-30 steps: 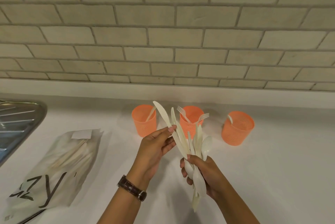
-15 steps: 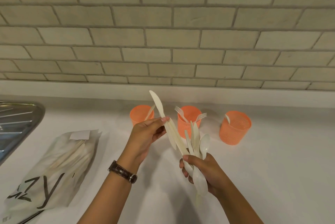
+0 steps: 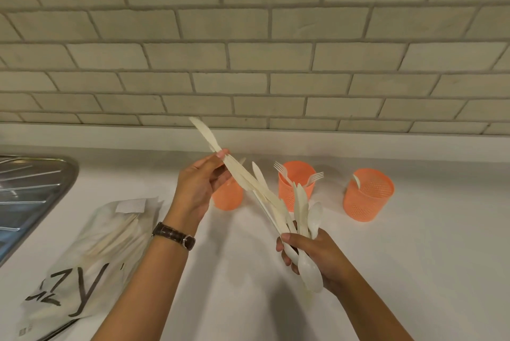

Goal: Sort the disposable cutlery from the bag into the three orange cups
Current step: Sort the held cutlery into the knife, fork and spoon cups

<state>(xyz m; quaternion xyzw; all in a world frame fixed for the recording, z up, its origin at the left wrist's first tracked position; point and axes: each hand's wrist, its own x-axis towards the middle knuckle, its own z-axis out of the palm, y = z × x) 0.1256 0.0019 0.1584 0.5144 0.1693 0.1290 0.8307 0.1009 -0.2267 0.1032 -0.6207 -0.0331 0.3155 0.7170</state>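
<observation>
My right hand (image 3: 317,257) grips a bundle of cream plastic cutlery (image 3: 300,211), knives and spoons fanned upward. My left hand (image 3: 197,186) pinches a long knife (image 3: 212,144) near its blade, its handle end still among the bundle. Three orange mesh cups stand by the wall: the left cup (image 3: 227,197) partly hidden behind my left hand, the middle cup (image 3: 296,183) holding two forks, the right cup (image 3: 368,194) holding one spoon. The white bag (image 3: 91,255) with more cutlery inside lies at the left.
A steel sink drainer (image 3: 30,191) sits at the far left edge. The white counter (image 3: 427,257) runs to a raised ledge under the grey brick wall (image 3: 248,50).
My left hand has drawn the knife up and to the left, out of the bundle. The view has shifted slightly, so the cups sit further right.
</observation>
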